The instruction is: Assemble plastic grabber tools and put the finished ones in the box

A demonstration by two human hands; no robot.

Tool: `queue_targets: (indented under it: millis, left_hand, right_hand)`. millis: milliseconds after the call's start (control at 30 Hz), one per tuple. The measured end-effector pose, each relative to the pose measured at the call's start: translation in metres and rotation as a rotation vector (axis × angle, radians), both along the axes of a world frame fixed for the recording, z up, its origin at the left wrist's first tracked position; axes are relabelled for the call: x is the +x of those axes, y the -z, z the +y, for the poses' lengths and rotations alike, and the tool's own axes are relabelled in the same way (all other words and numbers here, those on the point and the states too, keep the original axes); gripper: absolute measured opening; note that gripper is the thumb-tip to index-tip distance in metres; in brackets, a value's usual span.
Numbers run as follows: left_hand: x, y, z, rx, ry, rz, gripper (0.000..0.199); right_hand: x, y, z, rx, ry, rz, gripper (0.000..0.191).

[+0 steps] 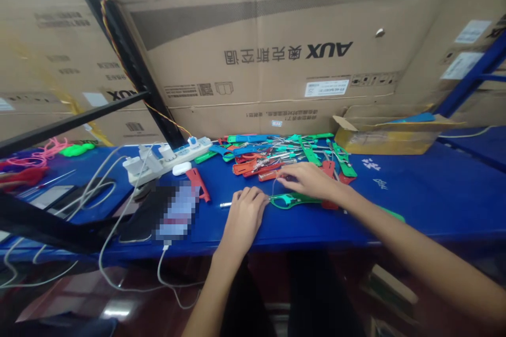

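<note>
My left hand point(245, 213) is closed over a thin silver rod point(225, 204) lying on the blue tabletop, one end poking out to the left. To the right of those fingers is a flat green plastic piece point(300, 199) with a loop-shaped end and a turquoise part on it. My right hand point(306, 178) hovers above the green piece, its fingertips pinching a thin pale string point(273, 185) that runs down toward the rod. Behind both hands is a heap of red, blue and green plastic pieces with silver rods point(284, 154).
A red plastic piece point(198, 184) lies beside a phone point(176, 213) on a charging cable. A white power strip point(168, 160) with plugs stands behind. An open carton point(383, 134) is at back right, and large cardboard boxes point(256, 21) wall the back. Black metal posts point(130, 58) cross the left.
</note>
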State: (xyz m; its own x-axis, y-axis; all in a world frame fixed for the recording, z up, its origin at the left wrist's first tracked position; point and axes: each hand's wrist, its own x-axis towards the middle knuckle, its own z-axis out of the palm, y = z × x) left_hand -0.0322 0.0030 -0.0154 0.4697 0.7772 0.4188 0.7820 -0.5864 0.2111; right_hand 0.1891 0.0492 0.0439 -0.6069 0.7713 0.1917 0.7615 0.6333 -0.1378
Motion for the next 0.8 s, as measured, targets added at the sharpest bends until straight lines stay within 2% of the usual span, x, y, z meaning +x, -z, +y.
queue_targets:
  millis: [167,300,400,500,567,600,667,733,800]
  left_hand:
    - [0.000,0.002,0.000,-0.006,-0.025,0.000,0.019]
    - [0.000,0.005,0.003,0.022,-0.012,0.087,0.035]
    - [-0.001,0.005,0.004,0.037,0.012,0.139,0.039]
    - [-0.001,0.003,0.004,0.033,0.020,0.157,0.039]
    - [-0.001,0.001,0.004,0.024,0.027,0.161,0.039]
    - [-0.001,0.001,0.004,0.024,0.024,0.158,0.039]
    - [0.000,0.002,0.003,0.030,0.009,0.140,0.036]
    - [0.000,0.004,0.003,0.036,-0.010,0.118,0.035]
    - [0.000,0.008,0.004,0.034,-0.011,0.101,0.035]
  right_hand:
    - [-0.010,0.004,0.008,-0.014,0.052,-0.148,0.021]
    - [-0.007,0.008,0.010,-0.004,0.074,-0.235,0.025]
    - [0.003,0.001,0.004,0.006,0.120,-0.264,0.029]
    - [0.025,-0.011,-0.028,0.023,0.227,-0.186,0.040]
    - [0.042,-0.005,-0.071,-0.032,0.310,0.189,0.040]
    - [0.048,0.006,-0.098,-0.077,0.353,0.423,0.038]
    - [0.051,0.047,-0.155,-0.204,0.453,0.847,0.029]
    - [0.039,0.108,-0.203,-0.445,0.445,1.268,0.034]
    - [0.014,0.171,-0.231,-0.802,0.353,1.586,0.040]
